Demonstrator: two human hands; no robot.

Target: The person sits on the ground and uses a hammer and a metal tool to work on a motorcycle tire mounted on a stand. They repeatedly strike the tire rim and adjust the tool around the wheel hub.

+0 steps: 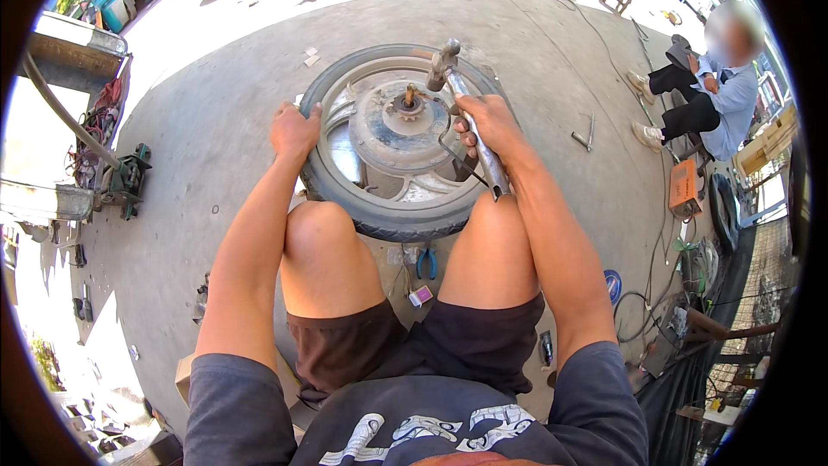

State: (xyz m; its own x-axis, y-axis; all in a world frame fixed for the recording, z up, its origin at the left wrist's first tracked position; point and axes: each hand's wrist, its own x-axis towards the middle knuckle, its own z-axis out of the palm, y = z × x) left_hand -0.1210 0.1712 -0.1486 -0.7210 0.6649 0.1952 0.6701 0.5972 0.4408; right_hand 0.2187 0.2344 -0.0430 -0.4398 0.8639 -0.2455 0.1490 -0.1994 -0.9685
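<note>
Steel hammer (466,116) gripped in the right hand (490,125), fingers wrapped tight round its long silvery handle, head raised over the far rim of the wheel. Left hand (293,129) pressed on the tyre (379,220) at the wheel's left edge, fingers curled over the rubber, holding nothing else. Motorcycle wheel (392,134) lying flat on the concrete floor (216,121) just ahead of the bare knees, grey spokes and round hub facing up, axle stub poking from the centre. Thin dark bent rod (448,151) lying across the hub beneath the right hand.

Blue-handled pliers (426,263) on the floor between the legs, close behind the tyre, with a small pink and white box (420,295) just nearer the body. Small metal tools (585,134) on the concrete, well to the right of the wheel. Orange box (685,188) farther right, near a seated person (707,95) in a light blue shirt and dark trousers. Cables and clutter along the right edge; green machine (129,177) at the left.
</note>
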